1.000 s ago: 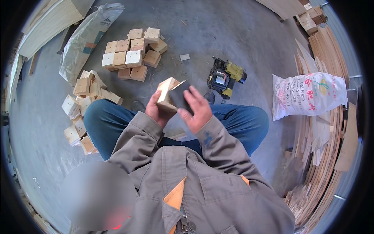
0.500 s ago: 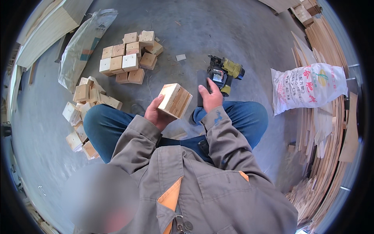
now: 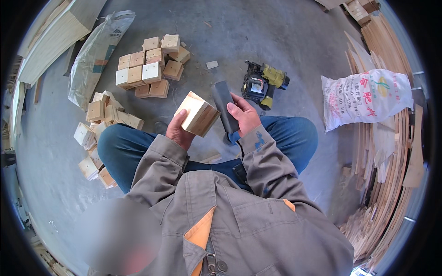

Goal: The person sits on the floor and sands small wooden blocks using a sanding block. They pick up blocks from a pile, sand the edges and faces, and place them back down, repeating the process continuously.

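Observation:
My left hand (image 3: 180,131) is closed round a wooden block (image 3: 199,116) built of stacked layers, held tilted above my lap. In my right hand (image 3: 244,115), fingers wrapped round its edge, is a long flat dark grey bar (image 3: 224,106) that looks like a sanding block. The bar stands close to the right side of the wooden block; whether they touch I cannot tell. Beyond my right hand, a black and yellow-green nail gun (image 3: 263,85) lies on the floor.
Several stacked wooden blocks (image 3: 151,72) sit ahead to the left, with a looser heap (image 3: 95,110) by my left knee. A whitish sack (image 3: 99,57) lies behind them. At right, a full white sack (image 3: 366,99) rests on long wood strips (image 3: 391,184). Sheet boards (image 3: 60,37) stand far left.
My right hand has brought the dark bar up from beside the nail gun, leftward to the wooden block. The wooden block has shifted slightly left and turned in my left hand.

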Motion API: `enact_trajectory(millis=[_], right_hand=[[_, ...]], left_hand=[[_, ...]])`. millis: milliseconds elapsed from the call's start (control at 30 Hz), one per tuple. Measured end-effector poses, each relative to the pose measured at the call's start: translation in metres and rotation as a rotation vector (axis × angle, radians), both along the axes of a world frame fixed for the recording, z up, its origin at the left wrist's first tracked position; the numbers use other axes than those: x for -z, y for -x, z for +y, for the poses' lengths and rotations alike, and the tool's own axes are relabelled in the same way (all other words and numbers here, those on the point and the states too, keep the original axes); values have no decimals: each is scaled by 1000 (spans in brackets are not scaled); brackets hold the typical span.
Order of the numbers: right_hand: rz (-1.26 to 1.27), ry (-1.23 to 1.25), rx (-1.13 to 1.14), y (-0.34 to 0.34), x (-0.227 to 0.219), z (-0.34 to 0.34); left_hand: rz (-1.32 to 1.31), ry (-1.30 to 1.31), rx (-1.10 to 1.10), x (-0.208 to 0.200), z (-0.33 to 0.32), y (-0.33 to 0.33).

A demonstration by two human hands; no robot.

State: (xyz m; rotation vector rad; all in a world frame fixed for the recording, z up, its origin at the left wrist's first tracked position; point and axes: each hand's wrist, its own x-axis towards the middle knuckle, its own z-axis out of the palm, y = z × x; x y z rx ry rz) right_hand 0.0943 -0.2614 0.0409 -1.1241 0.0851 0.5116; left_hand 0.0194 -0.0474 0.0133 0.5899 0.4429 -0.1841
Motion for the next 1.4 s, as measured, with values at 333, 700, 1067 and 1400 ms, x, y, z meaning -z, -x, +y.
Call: enact_trajectory(millis=[333, 700, 1067, 1400], right_hand=[[-154, 107, -192, 9, 1, 1], [-718, 514, -182, 12, 3, 5], [-512, 663, 113, -12, 31, 1], [-910, 695, -64, 34, -14, 9]], left_hand=[[148, 95, -134, 5, 9, -1], [332, 81, -5, -15, 3, -1], [147, 129, 185, -14, 0, 9], [191, 134, -10, -20, 3, 5]])
